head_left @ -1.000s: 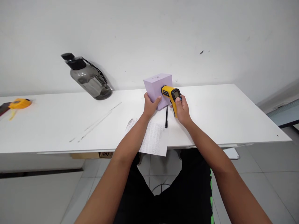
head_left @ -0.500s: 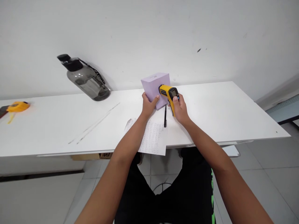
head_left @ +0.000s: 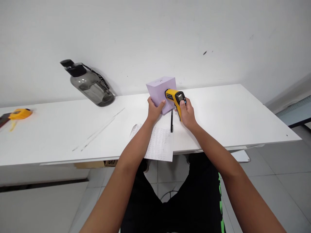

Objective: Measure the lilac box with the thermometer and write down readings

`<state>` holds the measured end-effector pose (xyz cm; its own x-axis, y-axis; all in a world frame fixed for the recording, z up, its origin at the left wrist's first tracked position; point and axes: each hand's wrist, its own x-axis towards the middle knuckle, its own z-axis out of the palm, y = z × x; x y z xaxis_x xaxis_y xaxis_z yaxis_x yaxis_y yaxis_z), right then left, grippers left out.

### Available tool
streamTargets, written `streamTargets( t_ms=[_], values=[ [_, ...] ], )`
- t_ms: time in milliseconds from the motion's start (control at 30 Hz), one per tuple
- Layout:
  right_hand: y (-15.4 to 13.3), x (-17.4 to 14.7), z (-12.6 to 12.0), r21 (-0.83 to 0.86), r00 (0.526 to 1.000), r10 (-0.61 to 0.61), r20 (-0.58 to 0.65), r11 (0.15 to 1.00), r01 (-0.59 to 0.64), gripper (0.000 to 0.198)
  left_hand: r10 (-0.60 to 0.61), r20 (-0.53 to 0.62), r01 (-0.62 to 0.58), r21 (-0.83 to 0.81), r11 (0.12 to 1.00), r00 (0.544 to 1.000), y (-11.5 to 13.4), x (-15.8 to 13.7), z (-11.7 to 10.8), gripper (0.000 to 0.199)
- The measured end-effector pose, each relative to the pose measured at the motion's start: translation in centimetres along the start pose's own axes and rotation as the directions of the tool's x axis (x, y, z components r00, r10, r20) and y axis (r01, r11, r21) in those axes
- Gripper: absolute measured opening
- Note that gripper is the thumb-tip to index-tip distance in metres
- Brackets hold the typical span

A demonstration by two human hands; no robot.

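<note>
My left hand (head_left: pixel 155 109) grips the lower left side of a light purple box (head_left: pixel 157 94), its thumb across the front face. The box is tilted near the wall. In my right hand (head_left: pixel 188 114) is a yellow and black infrared thermometer (head_left: pixel 173 94), held by its handle with the thumb by the small screen. Its nose points at the front of the box; whether it touches I cannot tell. Below the box lies a black pen (head_left: pixel 171 123). A sheet of paper with writing (head_left: pixel 159 144) sits partly under my left forearm and overhangs the front edge.
A grey see-through water bottle (head_left: pixel 92 89) with a black lid stands at the back left. Farther left lies a yellow tape measure (head_left: pixel 21 113) beside a dark red and black item. The white table (head_left: pixel 230 116) meets the wall behind; a cardboard box (head_left: pixel 91 164) is underneath.
Both hands keep the same hold on the box and the thermometer. Only the camera view has shifted very slightly.
</note>
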<state>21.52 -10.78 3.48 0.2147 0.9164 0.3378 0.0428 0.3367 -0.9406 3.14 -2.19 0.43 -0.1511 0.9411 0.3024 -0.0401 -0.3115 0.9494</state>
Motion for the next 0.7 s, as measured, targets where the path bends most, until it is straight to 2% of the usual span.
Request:
streamTargets(
  t_ms=[133, 467, 700],
  values=[
    [-0.13, -0.01, -0.07, 0.000, 1.000, 0.001, 0.005, 1.000, -0.001, 0.079, -0.004, 0.004, 0.004, 0.004, 1.000, 1.000, -0.06, 0.00, -0.01, 0.100],
    [0.18, 0.04, 0.01, 0.044, 1.000, -0.001, 0.008, 0.999, 0.001, 0.078, 0.004, -0.006, -0.004, 0.005, 1.000, 1.000, 0.08, 0.00, 0.13, 0.104],
    [-0.04, 0.03, -0.04, 0.007, 1.000, -0.009, 0.023, 1.000, 0.009, 0.078, -0.023, 0.008, 0.023, -0.007, 1.000, 1.000, 0.63, -0.34, 0.22, 0.104]
  ],
)
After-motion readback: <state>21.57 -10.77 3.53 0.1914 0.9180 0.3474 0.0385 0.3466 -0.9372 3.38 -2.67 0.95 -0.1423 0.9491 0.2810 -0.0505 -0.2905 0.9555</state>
